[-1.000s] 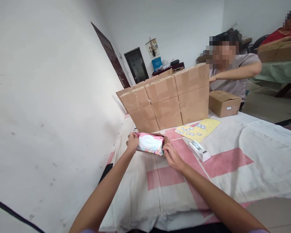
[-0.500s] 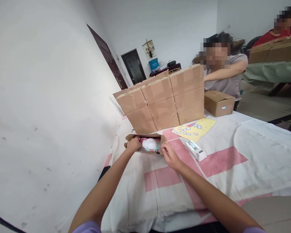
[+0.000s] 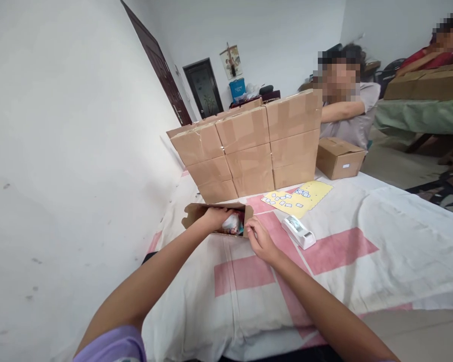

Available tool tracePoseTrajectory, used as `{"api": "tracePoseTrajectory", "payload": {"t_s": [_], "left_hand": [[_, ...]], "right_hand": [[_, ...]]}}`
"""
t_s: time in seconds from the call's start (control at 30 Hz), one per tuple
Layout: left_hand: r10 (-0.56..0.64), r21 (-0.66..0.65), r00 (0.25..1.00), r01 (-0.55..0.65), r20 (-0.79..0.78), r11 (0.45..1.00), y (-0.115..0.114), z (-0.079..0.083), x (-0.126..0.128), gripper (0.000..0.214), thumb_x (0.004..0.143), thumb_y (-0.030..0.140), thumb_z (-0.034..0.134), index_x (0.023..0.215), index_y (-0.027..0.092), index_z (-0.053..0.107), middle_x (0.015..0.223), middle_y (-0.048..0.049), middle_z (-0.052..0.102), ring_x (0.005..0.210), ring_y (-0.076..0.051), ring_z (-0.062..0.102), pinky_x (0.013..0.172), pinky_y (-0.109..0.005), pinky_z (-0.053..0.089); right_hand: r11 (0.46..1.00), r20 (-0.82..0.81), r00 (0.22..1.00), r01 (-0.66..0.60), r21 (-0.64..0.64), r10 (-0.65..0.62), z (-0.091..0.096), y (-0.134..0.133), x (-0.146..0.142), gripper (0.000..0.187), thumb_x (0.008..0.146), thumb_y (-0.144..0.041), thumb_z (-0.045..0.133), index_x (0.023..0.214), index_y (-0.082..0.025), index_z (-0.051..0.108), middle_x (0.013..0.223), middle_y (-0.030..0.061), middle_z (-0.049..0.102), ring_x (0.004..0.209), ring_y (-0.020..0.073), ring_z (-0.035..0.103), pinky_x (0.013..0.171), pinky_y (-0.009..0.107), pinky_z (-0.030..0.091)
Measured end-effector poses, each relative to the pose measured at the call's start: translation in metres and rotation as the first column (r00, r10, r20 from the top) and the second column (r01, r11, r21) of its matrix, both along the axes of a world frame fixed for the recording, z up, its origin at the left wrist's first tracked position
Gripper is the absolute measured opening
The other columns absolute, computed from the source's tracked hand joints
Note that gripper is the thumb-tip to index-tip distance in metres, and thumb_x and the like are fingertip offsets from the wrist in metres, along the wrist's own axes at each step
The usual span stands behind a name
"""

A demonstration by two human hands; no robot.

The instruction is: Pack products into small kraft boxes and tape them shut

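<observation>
An open cardboard box (image 3: 196,215) lies on the cloth-covered table in front of me, its left flap raised. Reaching into it, my left hand (image 3: 217,218) has its fingers bent over a white and coloured packet (image 3: 232,224). The fingertips are partly hidden behind the packet and the box wall. At the box's right end, my right hand (image 3: 259,238) is closed, thumb and fingers pinching the cardboard edge. To the right of that hand lies a small white device with a display (image 3: 299,232).
Stacked cardboard boxes (image 3: 249,151) form a wall behind the open box. A yellow sheet with white stickers (image 3: 313,193) and another closed box (image 3: 340,158) are to the right. One person (image 3: 347,110) sits beyond the stack, another person (image 3: 423,60) at a farther table. A wall (image 3: 79,176) bounds the left.
My left hand has moved from the box's left end rightward over the packet, covering much of its white round part. My right hand stays at the right end. The view has shifted slightly.
</observation>
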State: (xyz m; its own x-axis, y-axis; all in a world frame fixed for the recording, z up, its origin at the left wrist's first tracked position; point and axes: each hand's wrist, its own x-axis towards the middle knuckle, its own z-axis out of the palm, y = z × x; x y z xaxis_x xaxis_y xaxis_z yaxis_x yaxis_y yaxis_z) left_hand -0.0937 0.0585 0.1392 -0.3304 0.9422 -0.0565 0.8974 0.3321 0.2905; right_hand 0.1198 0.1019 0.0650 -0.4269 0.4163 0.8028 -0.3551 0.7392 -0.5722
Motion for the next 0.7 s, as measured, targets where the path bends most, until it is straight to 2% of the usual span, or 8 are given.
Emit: {"api": "tracePoseTrajectory", "payload": {"t_s": [0.17, 0.37, 0.53, 0.7], "left_hand": [[0.033, -0.015, 0.999, -0.033, -0.002, 0.999, 0.011, -0.022, -0.005, 0.039, 0.093, 0.040, 0.065, 0.124, 0.017, 0.062, 0.136, -0.0129, 0.058, 0.124, -0.027, 0.057, 0.106, -0.051, 0.048], [0.120, 0.123, 0.990, -0.129, 0.076, 0.984, 0.009, -0.043, -0.009, 0.040, 0.093, 0.040, 0.065, 0.124, 0.015, 0.061, 0.131, -0.0134, 0.060, 0.117, -0.026, 0.060, 0.101, -0.048, 0.052], [0.095, 0.233, 0.990, -0.117, 0.102, 0.965, -0.010, -0.040, -0.014, 0.037, 0.092, 0.041, 0.066, 0.117, 0.013, 0.064, 0.124, -0.0134, 0.063, 0.113, -0.024, 0.062, 0.099, -0.047, 0.053], [-0.006, 0.254, 1.000, 0.004, 0.008, 0.967, -0.032, -0.028, -0.016, 0.034, 0.088, 0.041, 0.070, 0.109, 0.014, 0.066, 0.121, -0.0119, 0.065, 0.120, -0.027, 0.058, 0.108, -0.053, 0.043]], "right_hand": [[0.999, 0.005, 1.000, 0.028, -0.015, -0.028, -0.003, 0.003, -0.001, 0.015, 0.102, -0.016, 0.038, 0.106, -0.023, 0.051, 0.091, 0.0061, 0.055, 0.083, 0.0202, 0.054, 0.075, 0.035, 0.047], [0.997, 0.035, 0.997, 0.070, -0.025, -0.069, -0.007, 0.004, -0.004, 0.014, 0.101, -0.018, 0.039, 0.103, -0.023, 0.052, 0.090, 0.0067, 0.056, 0.083, 0.0213, 0.055, 0.074, 0.036, 0.047], [0.996, 0.037, 0.995, 0.088, -0.010, -0.088, -0.007, 0.004, -0.003, 0.014, 0.102, -0.019, 0.038, 0.104, -0.024, 0.050, 0.090, 0.0066, 0.055, 0.083, 0.0214, 0.055, 0.074, 0.037, 0.047], [0.997, 0.024, 0.998, 0.065, -0.028, -0.065, -0.005, 0.001, -0.004, 0.014, 0.102, -0.016, 0.038, 0.106, -0.024, 0.050, 0.089, 0.0060, 0.055, 0.080, 0.0203, 0.053, 0.071, 0.036, 0.046]]}}
